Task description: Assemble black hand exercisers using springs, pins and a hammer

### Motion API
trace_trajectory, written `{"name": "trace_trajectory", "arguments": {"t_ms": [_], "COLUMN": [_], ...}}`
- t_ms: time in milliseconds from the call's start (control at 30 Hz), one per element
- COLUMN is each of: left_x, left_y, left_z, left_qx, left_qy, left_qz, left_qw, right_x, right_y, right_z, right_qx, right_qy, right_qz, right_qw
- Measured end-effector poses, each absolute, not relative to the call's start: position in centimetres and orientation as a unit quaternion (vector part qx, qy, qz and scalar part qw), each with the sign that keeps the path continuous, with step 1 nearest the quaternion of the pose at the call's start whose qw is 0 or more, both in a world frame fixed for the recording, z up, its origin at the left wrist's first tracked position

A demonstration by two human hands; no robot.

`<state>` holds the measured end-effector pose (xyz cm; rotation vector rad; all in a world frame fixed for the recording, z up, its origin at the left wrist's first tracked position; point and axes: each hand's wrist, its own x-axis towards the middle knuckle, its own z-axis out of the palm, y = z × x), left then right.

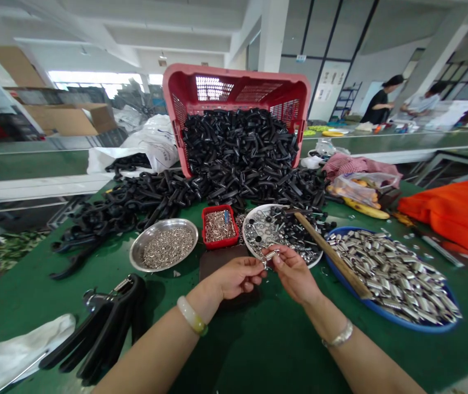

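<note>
Metal fitting [270, 257] is being pinched between the left hand [234, 278] and right hand [293, 273], both clamped on it above a steel plate [245, 241].

Bananas [363, 209] near an orange cloth [451, 219]

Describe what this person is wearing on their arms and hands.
No sleeves show on either forearm, and neither the left hand nor the right hand wears a glove. The left wrist carries a smooth, pale green bangle; the right wrist wears a slim silver bracelet.
</note>
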<state>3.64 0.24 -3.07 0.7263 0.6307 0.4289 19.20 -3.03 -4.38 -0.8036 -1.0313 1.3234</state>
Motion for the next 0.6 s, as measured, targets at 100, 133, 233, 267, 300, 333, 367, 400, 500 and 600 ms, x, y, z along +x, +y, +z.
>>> {"name": "trace_trajectory", "arguments": {"t_ms": [100, 133, 233, 267, 300, 333, 367, 400, 500, 600], "left_x": [3.5, 3.5, 3.6, 3.6, 3.6, 3.6, 3.6, 3.4, 2.8, 1.9], "left_y": [-0.1, -0.2, -0.1, 0.0, 0.2, 0.3, 0.5, 0.6, 1.0, 2.2], "left_z": [-3.3, -3.5, -4.0, -4.1, -4.2, -4.3, -4.4, -4.3, -4.0, -3.0], "left_qx": [0.332, 0.331, 0.383, 0.422, 0.465, 0.504, 0.536, 0.558, 0.599, 0.663], "left_qy": [0.268, 0.259, 0.279, 0.302, 0.326, 0.345, 0.354, 0.351, 0.32, 0.33], "left_qz": [0.212, 0.217, 0.232, 0.23, 0.226, 0.222, 0.217, 0.212, 0.177, 0.117], "left_qw": [0.879, 0.881, 0.85, 0.823, 0.791, 0.76, 0.735, 0.722, 0.713, 0.662], "right_x": [19.3, 19.4, 19.7, 19.8, 19.9, 20.0, 20.0, 20.0, 19.8, 19.9], "right_y": [-3.0, -3.0, -3.0, -3.0, -3.0, -3.0, -3.0, -3.1, -3.0, -2.7], "right_z": [-4.9, -5.1, -5.1, -4.9, -4.5, -4.0, -3.5, -3.0, -1.8, -1.7], "right_qx": [-0.352, -0.35, -0.357, -0.368, -0.384, -0.403, -0.422, -0.436, -0.435, -0.41], "right_qy": [-0.436, -0.432, -0.44, -0.46, -0.489, -0.529, -0.575, -0.621, -0.737, -0.796], "right_qz": [0.572, 0.574, 0.573, 0.563, 0.544, 0.514, 0.473, 0.424, 0.289, 0.224], "right_qw": [0.599, 0.601, 0.593, 0.58, 0.562, 0.541, 0.517, 0.495, 0.429, 0.385]}}
